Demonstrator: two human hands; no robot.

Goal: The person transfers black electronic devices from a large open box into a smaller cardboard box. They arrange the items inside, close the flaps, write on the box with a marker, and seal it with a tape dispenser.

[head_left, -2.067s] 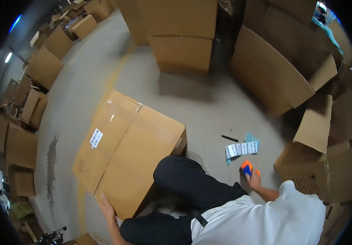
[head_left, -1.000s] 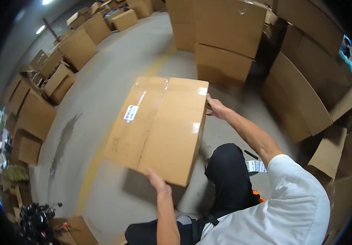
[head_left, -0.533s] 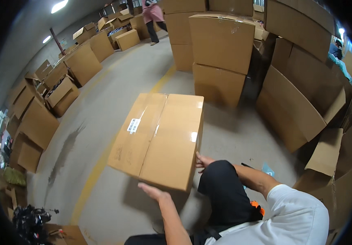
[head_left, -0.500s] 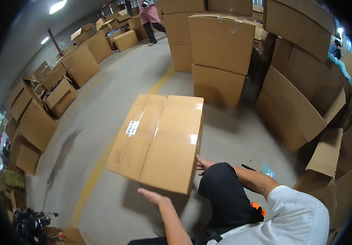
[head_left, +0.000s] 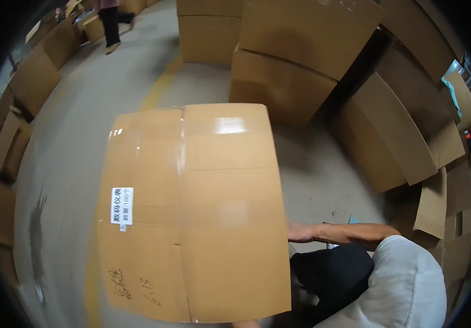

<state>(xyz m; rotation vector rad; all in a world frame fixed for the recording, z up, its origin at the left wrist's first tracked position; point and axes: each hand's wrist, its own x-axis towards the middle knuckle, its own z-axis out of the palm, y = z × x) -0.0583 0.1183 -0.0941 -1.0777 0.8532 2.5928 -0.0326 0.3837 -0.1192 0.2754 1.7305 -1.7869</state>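
A large sealed cardboard box (head_left: 230,213) fills the middle of the view, raised toward me off the floor. Clear tape runs along its top seam, a white printed label (head_left: 122,206) is stuck left of the seam, and dark handwriting marks the near left corner. My right hand (head_left: 301,232) grips the box's right side, its fingertips hidden behind the edge. Below the near edge only a bit of my left hand (head_left: 246,324) shows, supporting the box from underneath; its fingers are out of sight.
Stacked closed boxes (head_left: 282,82) stand beyond the held one. Large opened cartons (head_left: 383,136) crowd the right, and more boxes (head_left: 36,79) line the left. A yellow line (head_left: 161,82) crosses the grey floor. Another person (head_left: 111,24) in dark trousers is at the far left.
The cardboard box has risen closer to me and looks much larger, its top now facing me more squarely. My left hand has gone mostly out of sight beneath it. The view has shifted.
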